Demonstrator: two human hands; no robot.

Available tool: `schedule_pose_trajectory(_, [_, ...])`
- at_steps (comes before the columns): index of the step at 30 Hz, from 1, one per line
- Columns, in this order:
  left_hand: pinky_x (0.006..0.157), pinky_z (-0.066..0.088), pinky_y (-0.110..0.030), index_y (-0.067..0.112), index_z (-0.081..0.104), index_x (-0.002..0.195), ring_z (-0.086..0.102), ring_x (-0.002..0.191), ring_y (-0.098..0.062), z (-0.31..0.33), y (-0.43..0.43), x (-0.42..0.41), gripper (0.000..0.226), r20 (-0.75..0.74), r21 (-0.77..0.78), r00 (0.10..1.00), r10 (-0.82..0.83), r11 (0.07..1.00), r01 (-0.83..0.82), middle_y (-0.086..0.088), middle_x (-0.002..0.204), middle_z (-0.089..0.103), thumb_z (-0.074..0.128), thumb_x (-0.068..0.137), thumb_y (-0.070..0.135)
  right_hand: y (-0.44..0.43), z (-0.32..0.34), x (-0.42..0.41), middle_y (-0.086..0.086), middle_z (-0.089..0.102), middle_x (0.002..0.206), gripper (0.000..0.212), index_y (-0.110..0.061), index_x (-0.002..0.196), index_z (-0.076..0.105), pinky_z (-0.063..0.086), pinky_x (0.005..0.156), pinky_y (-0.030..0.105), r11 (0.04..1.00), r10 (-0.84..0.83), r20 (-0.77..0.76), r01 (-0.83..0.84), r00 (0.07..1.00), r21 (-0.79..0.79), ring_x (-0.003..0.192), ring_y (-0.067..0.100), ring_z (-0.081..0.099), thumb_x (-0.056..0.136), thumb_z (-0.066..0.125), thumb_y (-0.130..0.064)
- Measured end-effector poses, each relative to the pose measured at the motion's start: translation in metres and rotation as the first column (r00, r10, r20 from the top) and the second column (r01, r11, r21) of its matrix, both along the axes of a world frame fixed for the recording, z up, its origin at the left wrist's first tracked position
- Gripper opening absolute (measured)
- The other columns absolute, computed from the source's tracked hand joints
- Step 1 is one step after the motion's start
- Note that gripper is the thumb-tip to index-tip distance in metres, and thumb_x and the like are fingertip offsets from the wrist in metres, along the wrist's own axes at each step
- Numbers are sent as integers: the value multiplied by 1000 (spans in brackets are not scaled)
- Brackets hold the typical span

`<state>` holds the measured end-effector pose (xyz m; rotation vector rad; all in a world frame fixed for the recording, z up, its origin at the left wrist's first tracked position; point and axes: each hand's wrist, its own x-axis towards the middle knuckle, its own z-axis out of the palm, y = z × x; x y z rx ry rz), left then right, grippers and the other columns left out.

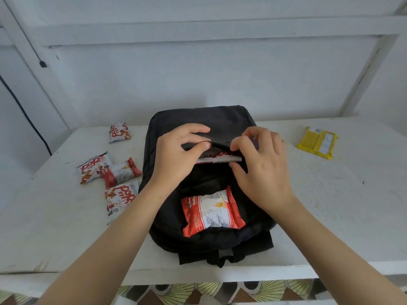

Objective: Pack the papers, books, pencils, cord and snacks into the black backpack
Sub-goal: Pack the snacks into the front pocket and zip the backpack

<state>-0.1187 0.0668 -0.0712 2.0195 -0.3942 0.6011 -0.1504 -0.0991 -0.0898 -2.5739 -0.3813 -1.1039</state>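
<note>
The black backpack (204,119) lies flat on the white table (330,205), its main compartment open toward me. A red and white snack bag (211,211) lies inside near the front. A second snack pack (218,158) is half tucked under the upper flap of the opening. My left hand (176,155) pinches the flap's edge between thumb and fingers. My right hand (262,166) curls over the same flap edge beside the tucked pack, thumb beneath it.
Several red and white snack bags (110,172) lie left of the backpack, one more (119,132) farther back. A yellow packet (317,143) lies at the right. A black cable (22,106) hangs down the wall at left. The table's front edge is close to me.
</note>
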Motion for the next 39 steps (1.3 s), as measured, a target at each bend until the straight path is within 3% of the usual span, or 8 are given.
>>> schedule_pose_trajectory(4, [83, 31, 4, 24, 67, 100, 60, 89, 12, 2, 2, 0, 25, -25, -6, 999, -41, 999, 41, 19, 81, 68, 72, 79, 12, -12, 12, -24, -5, 52, 117, 29, -27, 96, 68, 38, 96, 34, 896, 444, -287, -412, 849, 167, 115, 14, 45, 76, 69, -47])
schedule_pose_trajectory(8, [80, 30, 7, 29, 66, 97, 57, 92, 16, 3, 4, 0, 25, -51, 12, 997, -54, 998, 55, 21, 83, 67, 72, 80, 11, -16, 6, -43, -8, 29, 150, 44, -42, 109, 66, 21, 112, 41, 869, 421, -502, -495, 755, -16, 140, 15, 20, 69, 64, -62])
schedule_pose_trajectory(14, [82, 30, 5, 27, 66, 100, 60, 91, 11, 3, 5, -1, 27, -87, -4, 992, -87, 996, 87, 18, 79, 69, 72, 79, 11, -15, -6, -37, 2, 37, 147, 27, -28, 103, 73, 31, 108, 46, 907, 411, -267, -421, 872, 21, 136, 21, 31, 81, 63, -40])
schedule_pose_trajectory(23, [92, 36, -5, 34, 66, 96, 62, 94, 6, 8, 8, 0, 27, -108, -33, 989, -99, 995, 96, 19, 79, 71, 73, 78, 15, 3, -3, -7, 15, 41, 144, 16, -17, 82, 72, 27, 107, 52, 993, 82, -42, -85, 996, -81, 132, 32, 33, 72, 71, -29])
schedule_pose_trajectory(30, [85, 31, 4, 32, 67, 97, 60, 92, 10, 5, 5, -2, 28, -129, -65, 986, -105, 993, 97, 19, 77, 71, 74, 78, 14, 23, -13, 23, 21, 44, 134, 48, -14, 102, 50, 26, 103, 53, 976, -202, 42, 204, 979, -75, 124, 38, 40, 63, 78, -18])
schedule_pose_trajectory(33, [88, 33, 0, 31, 66, 102, 60, 94, 8, 5, 5, -1, 28, -162, -28, 975, -155, 988, 152, 19, 81, 71, 70, 80, 14, 17, -14, 18, 19, 43, 136, 44, -15, 107, 51, 32, 103, 50, 998, -55, -13, 54, 998, -39, 126, 36, 40, 69, 72, -23])
schedule_pose_trajectory(36, [89, 43, -23, 31, 64, 108, 60, 98, 4, 8, -1, 5, 27, -208, 28, 944, -258, 963, 269, 17, 94, 70, 63, 83, 21, -1, -6, 3, 8, 38, 140, 45, -20, 114, 50, 29, 107, 41, 954, 264, -185, -227, 947, 198, 136, 21, 29, 70, 60, -26])
schedule_pose_trajectory(39, [87, 38, -14, 35, 63, 108, 55, 103, 8, 13, -24, 18, 24, -236, 132, 940, -246, 950, 282, 21, 104, 65, 60, 87, 24, -33, -4, 3, -4, 48, 126, 40, -18, 110, 54, 31, 101, 30, 909, 279, -188, -196, 942, 367, 126, 13, 38, 71, 51, -24])
